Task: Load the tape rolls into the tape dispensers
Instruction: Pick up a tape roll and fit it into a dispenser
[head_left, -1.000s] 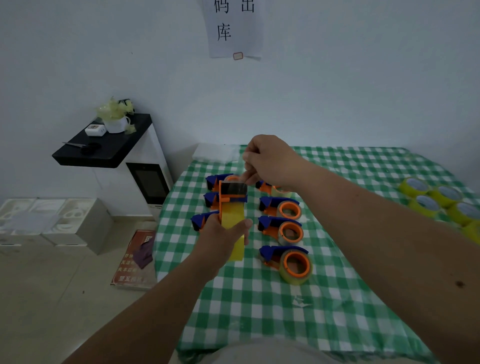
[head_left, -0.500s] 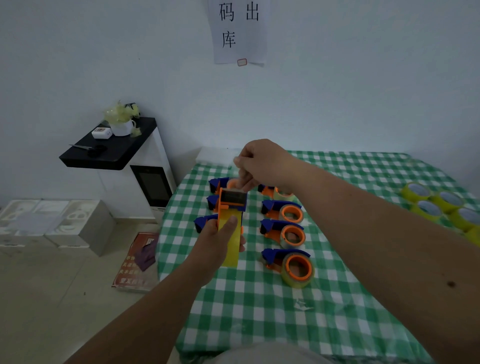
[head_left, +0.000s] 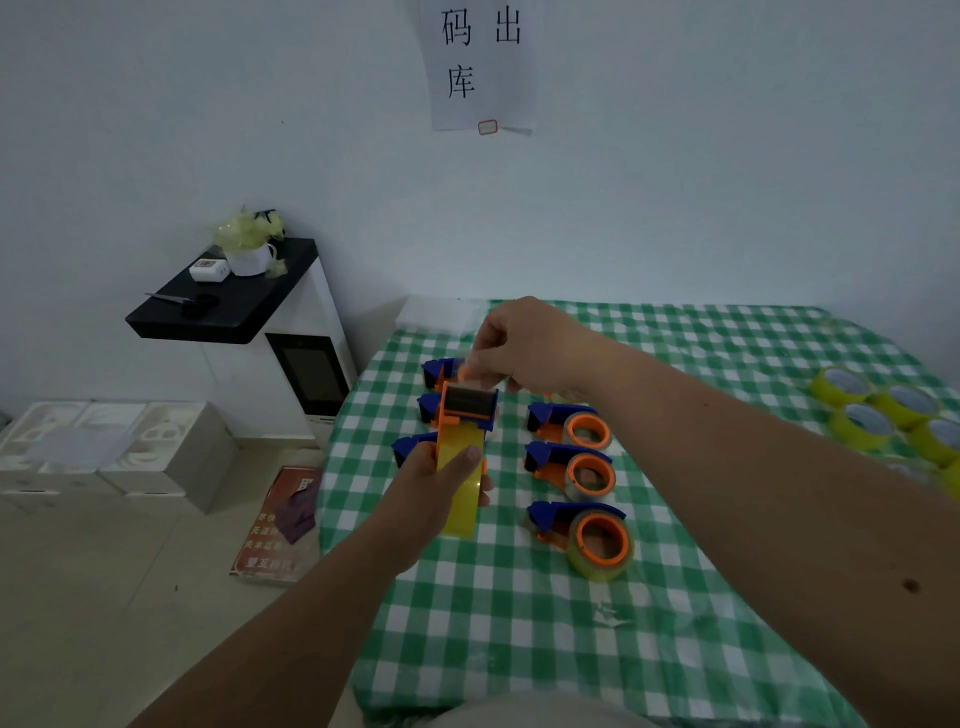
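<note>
An orange-and-blue plastic tape dispenser holding a yellow tape roll (head_left: 460, 467) is gripped above the green-checked tablecloth (head_left: 519, 623) by the left hand (head_left: 434, 496); the right hand (head_left: 524, 345) pinches the clear tape end at its far tip. Loaded dispensers (head_left: 582, 488) lie to the right.

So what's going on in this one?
A person is loading tape into dispensers at a green checked table. The left hand grips an orange and blue dispenser with a yellow tape roll in it, held up over the table. The right hand pinches something at the dispenser's top end, likely the tape's free end. Loaded dispensers lie in rows beneath, and spare yellow rolls wait at the right edge.
</note>
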